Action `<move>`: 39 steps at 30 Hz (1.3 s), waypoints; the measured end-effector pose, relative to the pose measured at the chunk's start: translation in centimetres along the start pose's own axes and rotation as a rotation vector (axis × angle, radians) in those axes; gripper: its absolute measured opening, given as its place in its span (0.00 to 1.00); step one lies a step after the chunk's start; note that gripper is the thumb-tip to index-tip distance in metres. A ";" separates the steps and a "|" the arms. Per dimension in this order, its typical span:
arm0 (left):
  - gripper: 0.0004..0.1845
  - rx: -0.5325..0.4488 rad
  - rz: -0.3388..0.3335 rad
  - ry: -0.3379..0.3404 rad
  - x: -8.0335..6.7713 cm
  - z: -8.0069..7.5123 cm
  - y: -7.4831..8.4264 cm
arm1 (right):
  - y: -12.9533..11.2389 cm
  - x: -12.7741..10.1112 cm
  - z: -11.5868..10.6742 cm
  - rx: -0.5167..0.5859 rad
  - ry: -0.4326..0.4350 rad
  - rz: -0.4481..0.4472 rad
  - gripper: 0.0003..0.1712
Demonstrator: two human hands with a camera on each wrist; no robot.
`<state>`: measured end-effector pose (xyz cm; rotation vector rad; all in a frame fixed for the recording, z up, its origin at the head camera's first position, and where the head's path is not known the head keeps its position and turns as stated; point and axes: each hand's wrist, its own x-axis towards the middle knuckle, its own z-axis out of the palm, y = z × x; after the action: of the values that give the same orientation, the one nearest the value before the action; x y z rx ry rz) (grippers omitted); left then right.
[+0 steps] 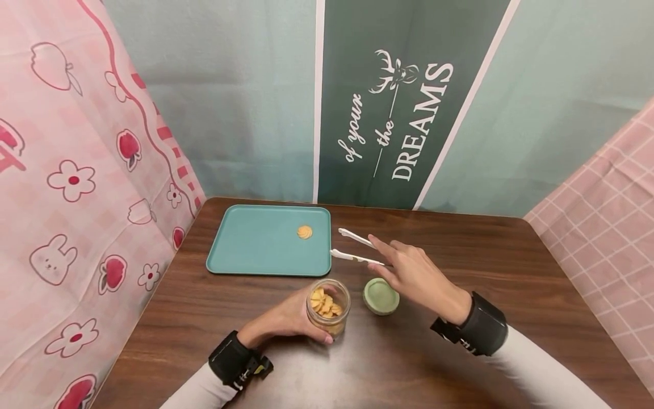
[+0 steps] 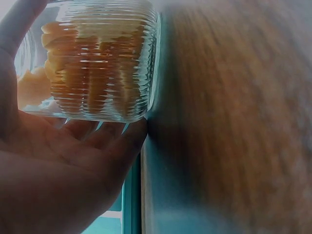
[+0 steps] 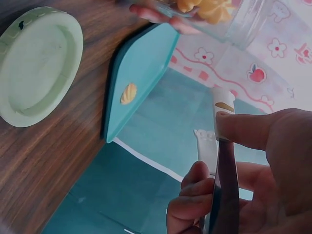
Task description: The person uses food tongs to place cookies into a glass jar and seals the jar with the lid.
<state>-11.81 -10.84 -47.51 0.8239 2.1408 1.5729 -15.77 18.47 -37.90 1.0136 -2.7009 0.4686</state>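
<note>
My left hand curls round a ribbed glass jar that stands on the table, its mouth uncovered. Inside it are several golden cookies, seen through the wall in the left wrist view. My right hand grips a pair of tongs with white tips, thumb on one arm and fingers on the other. The tips are spread apart beside the tray's right edge, with nothing between them. One swirled cookie lies on the teal tray, toward its right side.
A round pale green lid lies on the brown wooden table, right of the jar and below the right hand. Printed curtains hang behind the table and along both sides.
</note>
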 end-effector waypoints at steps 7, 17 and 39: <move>0.46 0.009 0.000 0.009 -0.1 0.1 -0.1 | 0.4 0.7 0.8 0.006 -0.007 0.008 0.35; 0.48 -0.002 0.020 -0.002 0.0 0.0 -0.1 | 0.4 2.2 1.9 0.012 -0.029 0.020 0.35; 0.48 -0.005 0.021 -0.015 0.1 0.0 -0.2 | 0.7 4.6 4.0 0.018 -0.068 0.052 0.34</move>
<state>-11.94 -10.83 -47.74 0.8568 2.1230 1.5772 -19.99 14.74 -40.36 0.9834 -2.7939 0.4777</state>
